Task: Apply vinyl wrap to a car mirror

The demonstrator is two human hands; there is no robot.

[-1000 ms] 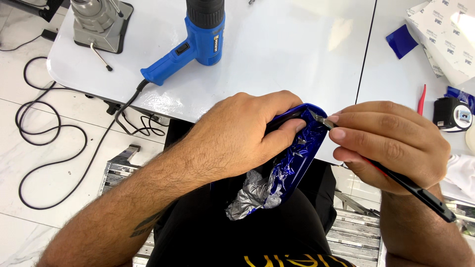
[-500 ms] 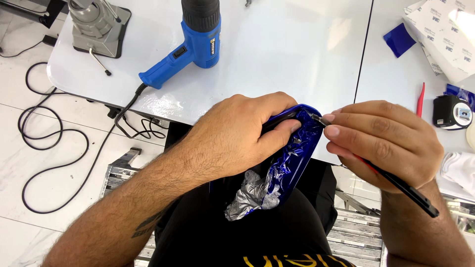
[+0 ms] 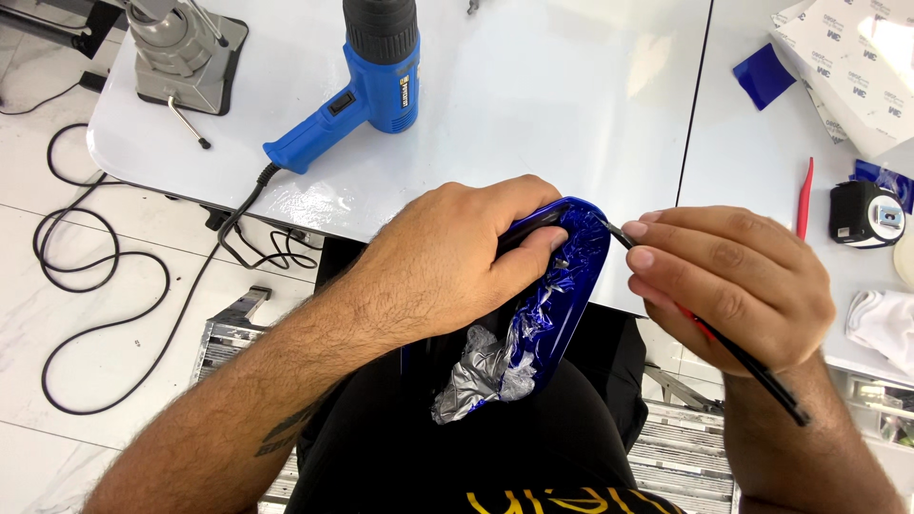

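Gripping the blue glossy shell over the lap, the left hand stays clamped on its upper end, thumb pressed into the crinkled film. The right hand keeps its pinch on a thin black-handled blade, tip at the shell's top rim, barely shifted over the last second, so trimming looks mid-stroke. Behind, a blue heat gun lies on the white bench.

Bare forearms, black clothing (yellow lettering)
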